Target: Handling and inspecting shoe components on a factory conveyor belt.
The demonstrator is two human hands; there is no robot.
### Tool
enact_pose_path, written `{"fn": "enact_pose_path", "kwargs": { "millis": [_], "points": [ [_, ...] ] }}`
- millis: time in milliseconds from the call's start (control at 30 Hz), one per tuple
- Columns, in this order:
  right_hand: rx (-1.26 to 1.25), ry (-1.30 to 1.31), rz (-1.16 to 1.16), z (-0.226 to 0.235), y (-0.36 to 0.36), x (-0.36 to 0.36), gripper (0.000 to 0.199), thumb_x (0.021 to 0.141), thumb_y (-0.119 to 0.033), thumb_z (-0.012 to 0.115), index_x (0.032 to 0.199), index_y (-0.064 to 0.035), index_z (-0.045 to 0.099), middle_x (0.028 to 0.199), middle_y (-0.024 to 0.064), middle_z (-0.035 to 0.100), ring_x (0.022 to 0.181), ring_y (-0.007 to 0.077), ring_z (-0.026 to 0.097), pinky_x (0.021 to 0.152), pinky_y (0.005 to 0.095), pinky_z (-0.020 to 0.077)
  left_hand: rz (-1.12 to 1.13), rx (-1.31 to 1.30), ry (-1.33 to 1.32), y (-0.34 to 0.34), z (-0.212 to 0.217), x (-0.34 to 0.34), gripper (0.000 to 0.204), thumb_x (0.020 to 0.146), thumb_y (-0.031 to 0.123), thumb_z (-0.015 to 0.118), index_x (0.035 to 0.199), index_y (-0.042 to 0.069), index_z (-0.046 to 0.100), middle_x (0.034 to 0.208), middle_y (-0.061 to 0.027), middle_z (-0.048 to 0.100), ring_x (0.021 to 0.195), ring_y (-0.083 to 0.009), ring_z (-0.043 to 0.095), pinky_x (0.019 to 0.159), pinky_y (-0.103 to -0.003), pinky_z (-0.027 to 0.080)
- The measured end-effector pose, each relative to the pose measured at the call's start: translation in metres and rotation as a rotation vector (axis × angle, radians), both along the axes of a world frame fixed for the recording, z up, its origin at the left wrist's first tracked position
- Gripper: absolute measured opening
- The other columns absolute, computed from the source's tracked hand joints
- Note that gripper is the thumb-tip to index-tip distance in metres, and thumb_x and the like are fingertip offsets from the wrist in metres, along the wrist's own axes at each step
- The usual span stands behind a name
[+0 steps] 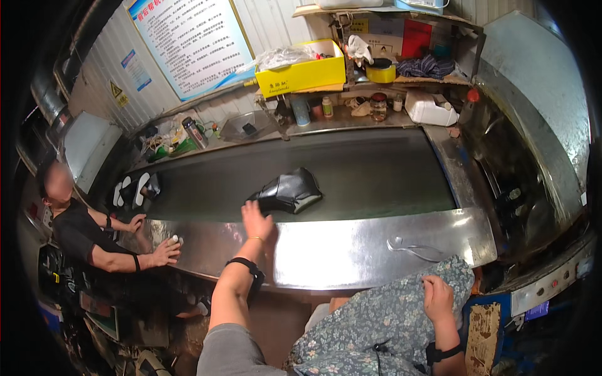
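Black leather shoe upper (288, 191) lies on the dark conveyor belt (376, 169); my left hand (257, 220), fingers spread, reaches its near edge, nothing gripped yet. My right hand (438, 296) rests empty on my lap.

A dark conveyor belt (376, 169) is stretching across the middle of the frame, bordered along its lower edge by a shiny steel ledge (351, 247). A black shoe upper (290, 191) is lying on the belt near centre. At the belt's left end, a pair of black shoes with white soles (135, 189) is sitting. A co-worker's hand (166, 252) is resting on the ledge's lower-left part.
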State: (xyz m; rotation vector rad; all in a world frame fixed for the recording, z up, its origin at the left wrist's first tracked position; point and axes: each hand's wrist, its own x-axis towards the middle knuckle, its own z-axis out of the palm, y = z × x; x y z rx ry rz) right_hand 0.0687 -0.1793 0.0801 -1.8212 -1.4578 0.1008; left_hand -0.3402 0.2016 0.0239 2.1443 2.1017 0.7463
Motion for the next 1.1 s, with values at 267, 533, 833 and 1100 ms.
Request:
{"fn": "enact_pose_path", "kwargs": {
  "millis": [267, 533, 833, 1100],
  "points": [
    [-0.052, -0.014, 0.012, 0.005, 0.01, -0.008, 0.013, 0.086, -0.011, 0.066, 0.097, -0.0055, 0.063, 0.08, 0.0127, 0.068, 0.073, 0.0351, 0.065, 0.066, 0.0429, 0.0499, 0.037, -0.413, 0.091, 0.049, 0.029, -0.033, 0.092, 0.069, 0.038, 0.084, 0.142, 0.0, 0.041, 0.146, -0.0213, 0.044, 0.132, -0.0356, 0.046, 0.109, -0.04, 0.041],
    [-0.086, -0.067, 0.046, 0.007, 0.024, -0.005, 0.015, 0.088, -0.011, 0.066, 0.1, -0.0012, 0.064, 0.084, 0.0146, 0.07, 0.073, 0.0323, 0.068, 0.064, 0.0376, 0.0534, -0.124, -0.339, 0.192, 0.027, 0.059, 0.038, 0.079, 0.069, 0.065, 0.073, 0.108, -0.003, 0.061, 0.098, -0.0219, 0.07, 0.095, -0.0358, 0.068, 0.086, -0.043, 0.053],
    [-0.082, -0.107, 0.048, 0.003, 0.011, 0.002, 0.016, 0.088, -0.013, 0.067, 0.099, -0.0024, 0.065, 0.083, 0.015, 0.07, 0.074, 0.0277, 0.07, 0.064, 0.0363, 0.0536, -0.232, -0.742, -0.804, -0.017, 0.088, 0.076, 0.06, 0.075, 0.032, 0.078, 0.113, -0.011, 0.061, 0.095, -0.0145, 0.071, 0.076, -0.0229, 0.067, 0.075, -0.037, 0.053],
    [0.445, 0.862, 0.058, 0.082, 0.016, 0.019, 0.085, 0.088, -0.049, 0.067, 0.152, -0.0063, 0.03, 0.149, 0.0207, 0.042, 0.133, 0.0303, 0.044, 0.112, 0.0431, 0.0329, -0.516, -2.079, -2.002, -0.248, 0.044, 0.129, 0.062, 0.091, 0.042, 0.058, 0.136, 0.001, 0.049, 0.117, -0.026, 0.063, 0.101, -0.0426, 0.064, 0.082, -0.048, 0.057]
  ]
}}
